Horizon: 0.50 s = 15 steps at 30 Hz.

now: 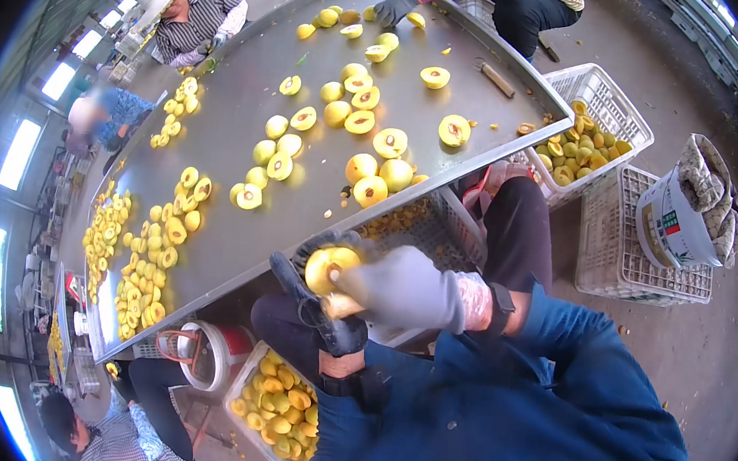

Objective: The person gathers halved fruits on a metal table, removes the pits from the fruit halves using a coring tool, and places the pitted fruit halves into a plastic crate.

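Note:
My left hand (341,335), in a black glove, is closed around a halved yellow peach (323,268) just off the table's near edge. The cut face is turned up and shows the centre. My right hand (417,288), in a grey glove, is pressed against the fruit and blurred by motion. From its fist sticks out the pale wooden end of a tool (341,306); the working end is hidden. Closest on the metal table (236,227) are several peach halves (370,191) with their pits showing.
A wooden-handled pitting tool (496,79) lies at the table's right. Crates of peach halves stand at right (608,102) and below left (238,387). A white bucket (668,219) rests on an upturned crate (599,244). Across the table, a co-worker's gloved hand (396,7) touches fruit.

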Tool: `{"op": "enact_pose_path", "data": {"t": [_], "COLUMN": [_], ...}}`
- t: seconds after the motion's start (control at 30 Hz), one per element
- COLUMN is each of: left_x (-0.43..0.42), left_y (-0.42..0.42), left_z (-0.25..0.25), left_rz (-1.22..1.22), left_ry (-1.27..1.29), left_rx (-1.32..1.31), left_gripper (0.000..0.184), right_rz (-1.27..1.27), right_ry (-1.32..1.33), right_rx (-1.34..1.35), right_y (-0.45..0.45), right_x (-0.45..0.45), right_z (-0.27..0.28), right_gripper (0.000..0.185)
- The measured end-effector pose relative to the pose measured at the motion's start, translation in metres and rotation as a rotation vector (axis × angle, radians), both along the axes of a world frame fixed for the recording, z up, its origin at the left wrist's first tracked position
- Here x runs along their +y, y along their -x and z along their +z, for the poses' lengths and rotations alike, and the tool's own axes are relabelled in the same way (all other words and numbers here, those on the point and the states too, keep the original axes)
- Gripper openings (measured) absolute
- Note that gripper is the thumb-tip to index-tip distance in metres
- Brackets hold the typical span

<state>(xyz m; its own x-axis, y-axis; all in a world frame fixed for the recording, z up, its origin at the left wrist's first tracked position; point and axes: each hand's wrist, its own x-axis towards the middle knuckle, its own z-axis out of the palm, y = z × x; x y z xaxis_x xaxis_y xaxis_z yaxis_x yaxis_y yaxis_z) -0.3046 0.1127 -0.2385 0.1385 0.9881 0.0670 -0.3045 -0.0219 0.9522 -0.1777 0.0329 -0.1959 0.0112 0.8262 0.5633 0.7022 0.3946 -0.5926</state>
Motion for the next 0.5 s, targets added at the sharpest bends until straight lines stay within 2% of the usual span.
{"op": "enact_pose_path", "data": {"t": [0.1,0.17,0.2,0.3,0.4,0.5], "left_x": [-0.013,-0.001,0.009,-0.002,-0.002,-0.009], "left_y": [-0.023,-0.019,-0.008,-0.013,-0.012,-0.018], "left_z": [0.052,0.046,0.045,0.058,0.060,0.074], "left_rz": [-0.083,-0.083,-0.369,-0.252,-0.342,-0.223], "left_ry": [-0.100,-0.087,0.048,0.044,-0.051,0.010], "left_rx": [-0.119,-0.056,-0.362,-0.344,-0.348,-0.214], "left_gripper": [0.053,0.053,0.053,0.052,0.051,0.059], "right_rz": [-0.071,-0.143,-0.173,-0.244,-0.268,-0.268], "right_ry": [0.024,0.134,0.168,0.200,0.231,0.231], "right_rx": [0.073,0.076,0.055,0.038,0.023,0.026], "right_y": [0.006,0.009,0.010,0.011,0.012,0.016], "right_x": [-0.012,-0.016,-0.016,-0.014,-0.011,-0.008], "right_z": [-0.002,0.004,0.005,0.004,0.002,0.000], "right_gripper": [0.024,0.024,0.024,0.024,0.023,0.024]}}
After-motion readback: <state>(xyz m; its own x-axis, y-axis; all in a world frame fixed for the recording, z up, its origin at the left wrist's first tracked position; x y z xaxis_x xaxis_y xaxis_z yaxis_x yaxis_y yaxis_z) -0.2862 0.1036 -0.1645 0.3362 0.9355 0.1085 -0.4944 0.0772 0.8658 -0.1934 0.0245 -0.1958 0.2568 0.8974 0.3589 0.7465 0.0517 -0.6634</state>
